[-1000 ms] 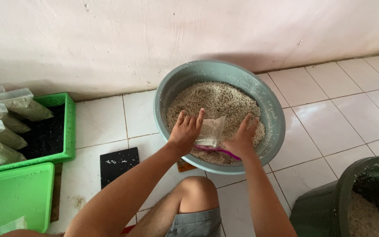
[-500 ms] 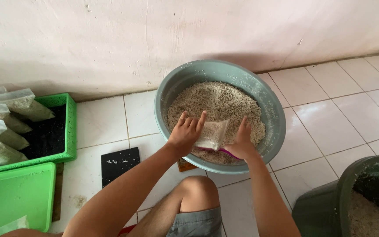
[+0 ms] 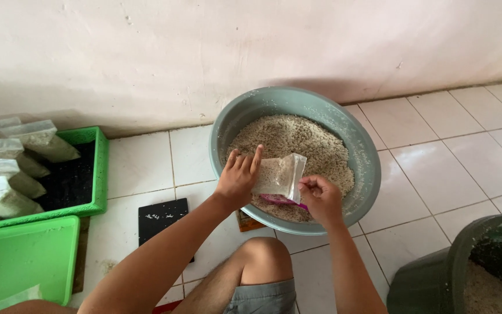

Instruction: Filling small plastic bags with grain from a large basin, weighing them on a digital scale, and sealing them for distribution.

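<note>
A grey-green basin sits on the white tiled floor, filled with pale grain. Over its near side I hold a small clear plastic bag partly filled with the grain. My left hand supports the bag from the left with fingers spread along it. My right hand pinches the bag's right edge. Under the bag a pink scoop lies on the grain.
A green crate at the left holds several filled clear bags. A green lid or tray lies below it. A black flat scale rests on the floor. A dark green bucket with grain stands at bottom right. My knee is near the basin.
The bag has lifted a little above the grain and tilted. My right hand moved from under the bag to pinching its right edge.
</note>
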